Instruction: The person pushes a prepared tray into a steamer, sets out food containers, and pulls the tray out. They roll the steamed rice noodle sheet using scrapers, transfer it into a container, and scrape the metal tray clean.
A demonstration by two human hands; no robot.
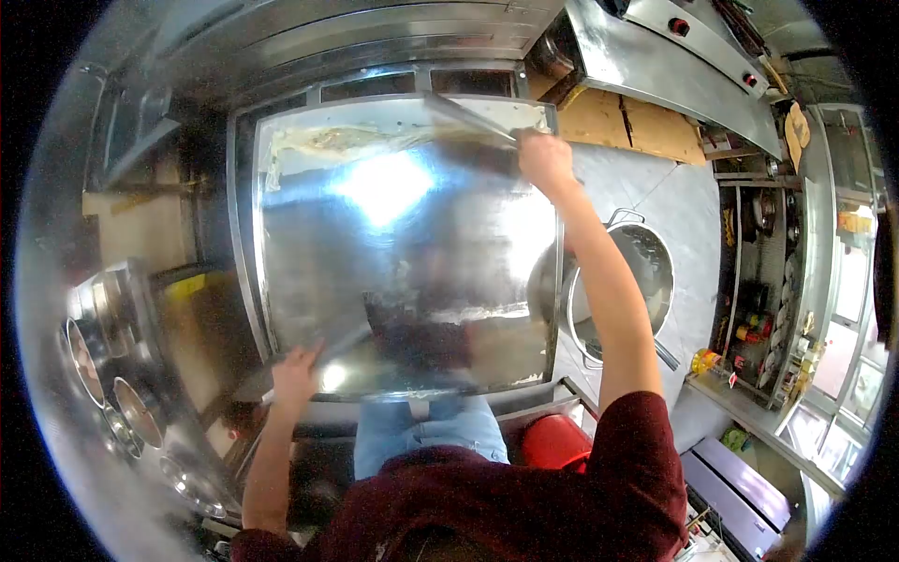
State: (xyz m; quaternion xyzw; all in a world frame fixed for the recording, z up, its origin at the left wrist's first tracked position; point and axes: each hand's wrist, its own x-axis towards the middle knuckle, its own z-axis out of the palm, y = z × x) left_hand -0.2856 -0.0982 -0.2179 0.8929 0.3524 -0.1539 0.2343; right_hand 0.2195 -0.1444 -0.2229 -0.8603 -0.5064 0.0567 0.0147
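Observation:
In front of me lies a broad, shiny metal griddle plate [309, 253], with pale residue along its far edge and a dark patch near its front. My right hand [546, 161] is closed around the handle of a long flat-bladed spatula [473, 118], whose blade points left over the far side of the plate. At the front left corner, my left hand [297, 375] is closed on another flat-bladed spatula [345, 339]. Its blade is smeared by motion and slants over the plate; a whitish handle end shows below the hand.
Right of the griddle stands a large metal pot [663, 281] on the grey floor. A red bucket [554, 442] sits near my right side. Round metal containers [139, 412] are at the left. A steel counter with knobs [674, 70] and a cardboard sheet [646, 126] lie at the upper right.

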